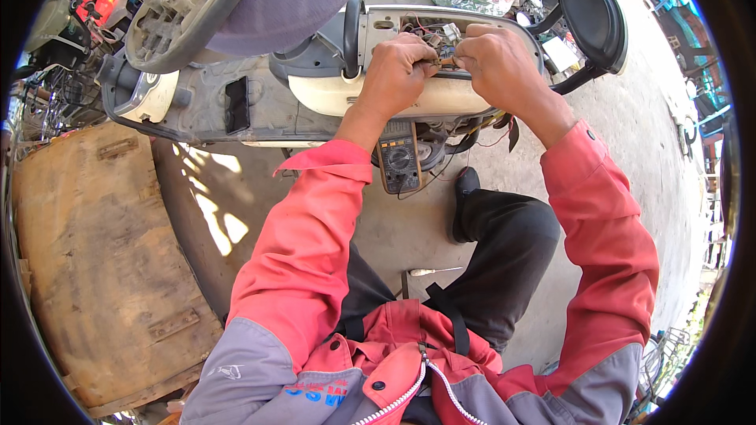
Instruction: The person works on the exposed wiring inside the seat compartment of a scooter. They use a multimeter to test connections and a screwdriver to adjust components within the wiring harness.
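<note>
Running across the upper part of the view is a dusty grey-and-cream scooter [272, 106], with a big wooden panel [102, 260] off to the left and what looks like the padded seat [295, 4] tipped up near the top. Next size down, a black mirror [587, 24] sticks out on the right. Both hands are at an opening in the front body: the left hand [398, 75] and the right hand [500, 67] each look pinched, thumb to finger, on a little brownish plug [447, 62] right between them. Loose wires [429, 31] and a white plug [451, 32] sit just behind. A dark meter [400, 157] is just below the left wrist, and a thin screwdriver [435, 271] lies on the floor between the legs.

What could bite here — yank on the wires rather than the plug and one might pull out; bare ends touching could short. Catch the meter's lead with a sleeve and down it could go.

Hard to tell: the fingers cover most of the plug, so I can't say if it's joined or apart. Whatever's propping up the meter is hidden, its display is unreadable to me, and the seat is cut off up top.
</note>
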### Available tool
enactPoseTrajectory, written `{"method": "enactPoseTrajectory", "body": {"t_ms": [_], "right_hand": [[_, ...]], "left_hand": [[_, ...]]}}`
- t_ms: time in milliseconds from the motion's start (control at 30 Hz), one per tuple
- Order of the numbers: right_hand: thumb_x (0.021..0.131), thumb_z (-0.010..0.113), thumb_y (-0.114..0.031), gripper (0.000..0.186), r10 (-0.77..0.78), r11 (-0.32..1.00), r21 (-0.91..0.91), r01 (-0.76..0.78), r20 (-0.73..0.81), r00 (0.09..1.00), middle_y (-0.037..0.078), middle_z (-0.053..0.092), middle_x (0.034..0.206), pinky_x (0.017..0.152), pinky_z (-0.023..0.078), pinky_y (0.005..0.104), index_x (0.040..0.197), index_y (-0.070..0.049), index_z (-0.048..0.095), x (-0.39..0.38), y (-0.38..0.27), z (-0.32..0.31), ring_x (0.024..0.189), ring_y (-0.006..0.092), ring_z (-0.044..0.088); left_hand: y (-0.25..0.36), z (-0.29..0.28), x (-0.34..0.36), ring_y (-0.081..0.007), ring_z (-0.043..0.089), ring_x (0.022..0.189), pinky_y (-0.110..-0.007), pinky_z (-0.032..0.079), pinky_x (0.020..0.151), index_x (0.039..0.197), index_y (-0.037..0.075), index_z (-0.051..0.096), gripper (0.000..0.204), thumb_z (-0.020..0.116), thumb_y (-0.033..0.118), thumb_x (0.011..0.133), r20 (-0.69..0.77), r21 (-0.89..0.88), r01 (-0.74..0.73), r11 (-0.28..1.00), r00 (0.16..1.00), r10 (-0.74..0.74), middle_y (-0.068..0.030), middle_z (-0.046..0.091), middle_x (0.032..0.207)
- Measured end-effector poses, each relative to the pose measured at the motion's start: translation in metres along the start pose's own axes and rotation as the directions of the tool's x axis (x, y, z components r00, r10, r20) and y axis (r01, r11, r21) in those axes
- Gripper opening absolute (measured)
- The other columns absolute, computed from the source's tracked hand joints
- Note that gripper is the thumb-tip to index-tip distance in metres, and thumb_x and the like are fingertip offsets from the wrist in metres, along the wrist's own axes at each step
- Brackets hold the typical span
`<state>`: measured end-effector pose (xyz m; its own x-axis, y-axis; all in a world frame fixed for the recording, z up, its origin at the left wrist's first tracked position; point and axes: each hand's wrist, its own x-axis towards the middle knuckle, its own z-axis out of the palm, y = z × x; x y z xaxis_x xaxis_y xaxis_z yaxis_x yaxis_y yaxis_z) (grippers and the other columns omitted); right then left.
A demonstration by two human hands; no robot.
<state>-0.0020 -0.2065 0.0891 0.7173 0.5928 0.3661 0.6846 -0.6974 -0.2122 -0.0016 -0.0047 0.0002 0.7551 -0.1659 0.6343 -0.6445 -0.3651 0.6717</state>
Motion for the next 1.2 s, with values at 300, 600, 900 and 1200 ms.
{"method": "enactPoseTrajectory", "body": {"t_ms": [300, 600, 900, 1200], "right_hand": [[0.088, 0.071, -0.009, 0.015, 0.014, 0.999, 0.035, -0.015, 0.050, 0.999, 0.025, 0.068, 0.083, 0.077, 0.051, 0.0541, 0.082, 0.004, 0.073, -0.002, 0.001, -0.009, 0.085, 0.0469, 0.067], [0.089, 0.071, -0.011, 0.016, 0.039, 0.999, -0.003, -0.039, 0.129, 0.991, 0.026, 0.068, 0.082, 0.076, 0.052, 0.0530, 0.083, 0.003, 0.075, 0.004, 0.000, -0.014, 0.084, 0.0466, 0.067], [0.080, 0.070, -0.008, 0.009, -0.172, 0.975, -0.162, 0.149, -0.135, 0.976, 0.015, 0.063, 0.080, 0.076, 0.053, 0.0482, 0.074, -0.002, 0.072, -0.011, -0.001, -0.001, 0.082, 0.0364, 0.067], [0.084, 0.073, -0.011, 0.016, 0.014, 1.000, -0.025, -0.015, -0.037, 0.999, 0.016, 0.062, 0.077, 0.075, 0.051, 0.0486, 0.073, -0.001, 0.070, -0.009, 0.002, -0.003, 0.083, 0.0388, 0.066]], "left_hand": [[0.000, 0.000, 0.002, -0.0299, 0.071, 0.085, -0.038, 0.056, 0.078, 0.096, -0.002, 0.077, 0.024, 0.074, -0.011, 0.074, 0.000, -0.008, -0.016, 1.000, 1.000, 0.016, -0.0155, 0.074, 0.090], [-0.001, -0.002, 0.002, -0.0297, 0.070, 0.085, -0.038, 0.056, 0.077, 0.097, -0.002, 0.077, 0.023, 0.074, -0.010, 0.075, 0.009, 0.005, -0.021, 1.000, 1.000, 0.021, -0.0150, 0.073, 0.090], [0.001, -0.001, 0.003, -0.0347, 0.069, 0.088, -0.042, 0.056, 0.080, 0.094, -0.001, 0.078, 0.021, 0.074, -0.008, 0.074, 0.001, -0.038, 0.007, 0.999, 1.000, -0.007, -0.0170, 0.074, 0.090], [0.001, -0.002, 0.001, -0.0301, 0.072, 0.087, -0.038, 0.057, 0.080, 0.098, -0.002, 0.078, 0.026, 0.074, -0.012, 0.074, -0.008, 0.027, -0.028, 0.999, 1.000, 0.028, -0.0166, 0.075, 0.094]]}}
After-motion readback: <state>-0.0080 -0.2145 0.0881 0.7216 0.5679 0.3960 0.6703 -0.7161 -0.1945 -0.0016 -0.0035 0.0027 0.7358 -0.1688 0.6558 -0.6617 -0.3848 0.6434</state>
